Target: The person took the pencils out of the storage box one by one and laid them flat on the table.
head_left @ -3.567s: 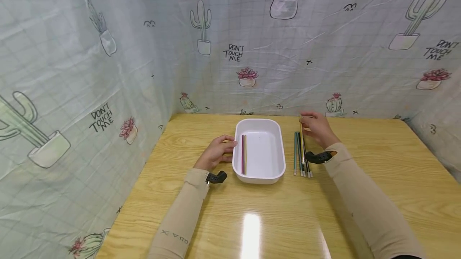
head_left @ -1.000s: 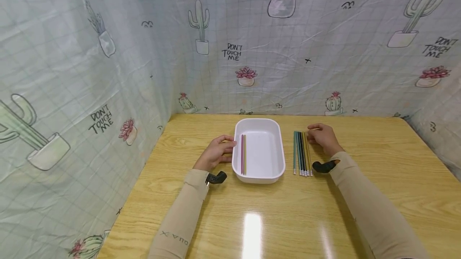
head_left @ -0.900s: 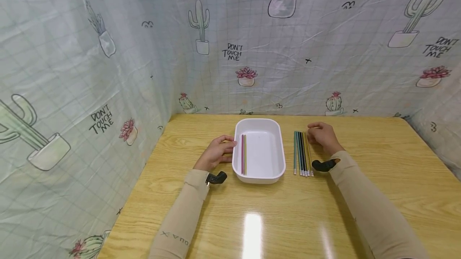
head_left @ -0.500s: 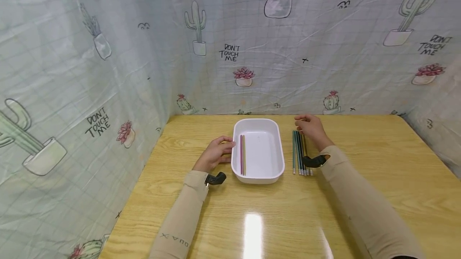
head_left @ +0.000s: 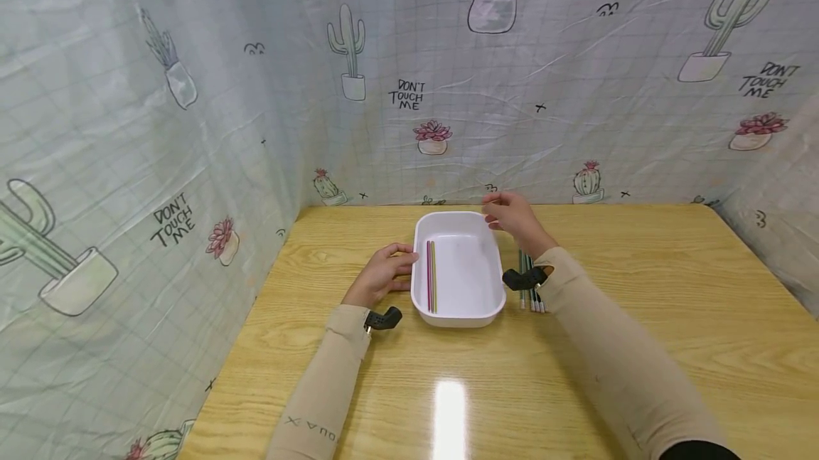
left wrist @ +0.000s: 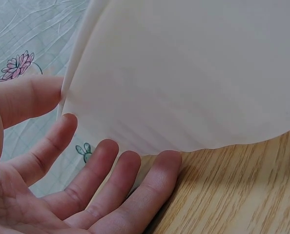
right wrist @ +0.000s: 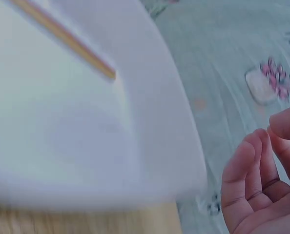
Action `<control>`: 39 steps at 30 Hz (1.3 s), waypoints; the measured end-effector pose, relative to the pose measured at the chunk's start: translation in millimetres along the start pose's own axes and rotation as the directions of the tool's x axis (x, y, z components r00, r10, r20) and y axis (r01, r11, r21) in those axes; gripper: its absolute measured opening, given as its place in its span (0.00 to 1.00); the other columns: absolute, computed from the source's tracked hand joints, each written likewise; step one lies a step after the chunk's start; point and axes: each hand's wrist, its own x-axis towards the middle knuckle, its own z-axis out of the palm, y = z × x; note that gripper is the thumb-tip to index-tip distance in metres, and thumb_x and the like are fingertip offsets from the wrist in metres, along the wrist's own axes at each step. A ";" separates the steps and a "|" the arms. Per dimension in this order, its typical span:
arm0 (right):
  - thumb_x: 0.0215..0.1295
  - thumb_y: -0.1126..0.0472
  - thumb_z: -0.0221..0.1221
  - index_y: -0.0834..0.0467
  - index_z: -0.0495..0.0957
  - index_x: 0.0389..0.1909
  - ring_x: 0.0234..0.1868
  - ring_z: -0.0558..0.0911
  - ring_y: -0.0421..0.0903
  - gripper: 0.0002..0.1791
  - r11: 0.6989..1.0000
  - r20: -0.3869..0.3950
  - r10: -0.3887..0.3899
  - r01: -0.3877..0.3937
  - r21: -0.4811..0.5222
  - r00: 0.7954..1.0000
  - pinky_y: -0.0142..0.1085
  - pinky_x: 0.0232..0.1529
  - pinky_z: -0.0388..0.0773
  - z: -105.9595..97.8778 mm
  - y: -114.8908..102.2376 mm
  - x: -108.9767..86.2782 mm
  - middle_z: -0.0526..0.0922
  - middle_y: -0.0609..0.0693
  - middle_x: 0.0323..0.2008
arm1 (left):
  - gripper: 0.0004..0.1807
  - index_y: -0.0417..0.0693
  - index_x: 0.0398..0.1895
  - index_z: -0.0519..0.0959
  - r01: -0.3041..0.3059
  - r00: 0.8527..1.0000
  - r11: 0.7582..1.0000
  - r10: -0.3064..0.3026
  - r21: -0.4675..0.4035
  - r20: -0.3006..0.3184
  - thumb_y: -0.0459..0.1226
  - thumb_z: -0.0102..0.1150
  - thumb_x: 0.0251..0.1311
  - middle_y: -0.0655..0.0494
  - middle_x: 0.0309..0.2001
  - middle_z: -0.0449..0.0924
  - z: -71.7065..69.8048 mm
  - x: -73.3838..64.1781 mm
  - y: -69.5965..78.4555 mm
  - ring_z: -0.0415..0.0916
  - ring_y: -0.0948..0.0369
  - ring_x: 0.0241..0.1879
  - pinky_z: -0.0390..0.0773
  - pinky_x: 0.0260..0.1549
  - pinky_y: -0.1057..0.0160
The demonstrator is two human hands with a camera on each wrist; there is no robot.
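A white plastic tray (head_left: pixel 457 321) rests on the table. A pink pencil (head_left: pixel 429 276) and a yellow pencil (head_left: pixel 434 276) lie lengthwise along its left side. My left hand (head_left: pixel 379 276) touches the tray's left wall, with relaxed fingertips (left wrist: pixel 165 163) along its outside and lower edge in the left wrist view. Over the tray's far right corner hovers my right hand (head_left: pixel 517 222), fingers loosely bent and nothing visible between them. Right of the tray, a row of several dark and green pencils (head_left: pixel 522 293) with white erasers is partly hidden by my right wrist.
The wooden table (head_left: pixel 371 382) meets a hanging fabric backdrop (head_left: pixel 397 154) printed with cacti behind the tray. More of this fabric hangs on the left. A black wrist mount (head_left: pixel 525 279) on my right arm sits close by the tray's right wall.
My right hand earlier held a yellow pencil over the row, then was beside the row without it. Since then it has moved left to the tray's far corner. My left hand stays put.
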 end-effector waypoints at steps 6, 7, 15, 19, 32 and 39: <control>0.75 0.60 0.56 0.60 0.75 0.59 0.53 0.78 0.58 0.15 0.999 0.043 0.041 -0.042 0.012 0.998 0.42 0.55 0.82 27.4 -12.0 8.0 0.77 0.56 0.51 | 0.11 0.46 0.53 0.76 -0.004 1.000 1.000 0.004 0.000 -0.003 0.38 0.60 0.72 0.48 0.48 0.83 0.2 0.5 0.0 0.83 0.56 0.45 0.87 0.40 0.55; 0.75 0.61 0.57 0.61 0.76 0.58 0.53 0.78 0.58 0.15 0.999 0.047 0.049 -0.049 0.012 0.998 0.42 0.55 0.82 31.5 -12.3 9.4 0.78 0.57 0.52 | 0.11 0.46 0.53 0.76 -0.002 1.000 1.000 0.002 -0.001 -0.003 0.38 0.60 0.72 0.48 0.48 0.84 0.4 0.4 0.1 0.83 0.56 0.45 0.87 0.40 0.55; 0.74 0.61 0.57 0.60 0.77 0.59 0.48 0.78 0.51 0.16 0.993 0.054 0.120 -0.120 -0.001 0.991 0.38 0.51 0.82 61.7 -7.6 23.1 0.78 0.55 0.53 | 0.12 0.47 0.54 0.76 0.013 1.000 1.000 -0.013 -0.002 0.001 0.39 0.61 0.72 0.46 0.51 0.83 -0.6 0.2 0.4 0.83 0.56 0.46 0.88 0.41 0.54; 0.74 0.61 0.58 0.60 0.78 0.58 0.46 0.79 0.49 0.15 0.991 0.062 0.135 -0.135 -0.005 0.989 0.35 0.47 0.82 72.2 -2.6 27.8 0.79 0.54 0.52 | 0.12 0.47 0.54 0.76 0.012 1.000 1.000 -0.012 -0.007 0.003 0.39 0.61 0.72 0.45 0.52 0.83 -0.9 0.1 0.2 0.84 0.56 0.46 0.88 0.41 0.54; 0.73 0.62 0.58 0.61 0.77 0.55 0.37 0.78 0.43 0.14 0.987 0.110 0.157 -0.158 0.004 0.981 0.31 0.40 0.80 84.3 13.8 28.8 0.80 0.53 0.45 | 0.12 0.46 0.54 0.76 0.019 1.000 1.000 -0.019 -0.009 0.007 0.39 0.61 0.72 0.43 0.57 0.81 2.3 0.4 3.1 0.83 0.54 0.50 0.88 0.41 0.53; 0.69 0.64 0.59 0.61 0.78 0.52 0.32 0.77 0.42 0.13 0.986 0.132 0.159 -0.149 -0.077 0.979 0.29 0.33 0.77 90.2 19.8 31.6 0.78 0.51 0.38 | 0.12 0.45 0.54 0.76 0.009 1.000 1.000 -0.009 -0.003 -0.007 0.38 0.61 0.72 0.42 0.55 0.81 1.5 -0.6 1.8 0.84 0.54 0.48 0.88 0.41 0.54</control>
